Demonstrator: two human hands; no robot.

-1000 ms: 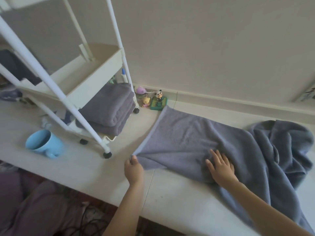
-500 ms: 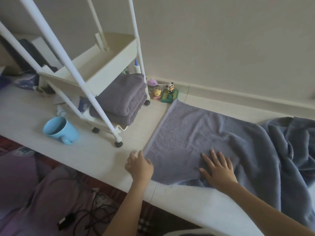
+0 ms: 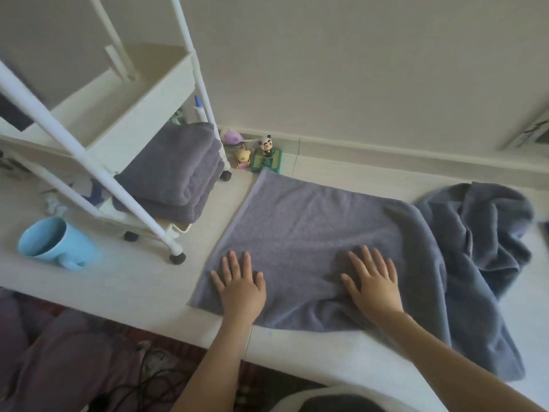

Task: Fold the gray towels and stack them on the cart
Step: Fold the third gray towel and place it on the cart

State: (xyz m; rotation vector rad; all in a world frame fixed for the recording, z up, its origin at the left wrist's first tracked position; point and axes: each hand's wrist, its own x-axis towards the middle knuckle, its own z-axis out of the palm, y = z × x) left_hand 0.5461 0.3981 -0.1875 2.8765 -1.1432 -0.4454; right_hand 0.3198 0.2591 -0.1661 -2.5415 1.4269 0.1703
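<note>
A gray towel [image 3: 306, 227] lies spread flat on the white tabletop [image 3: 124, 281], its right part bunched in a crumpled heap [image 3: 481, 233]. My left hand [image 3: 240, 286] rests flat, fingers straight, on the towel's near left corner. My right hand [image 3: 374, 281] presses flat on the towel's near middle, fingers spread. Two folded gray towels [image 3: 178, 173] are stacked on the bottom shelf of the white cart [image 3: 118, 114] at the left.
A light blue mug [image 3: 53, 245] lies beside the cart's wheels. Small toy figures, including a panda [image 3: 267, 147], stand against the wall behind the towel. The table's near edge runs just under my wrists, with cables and fabric below it.
My left hand has let go of the towel's corner and now lies flat on it. The near left part of the towel is smoothed out. The camera moved closer.
</note>
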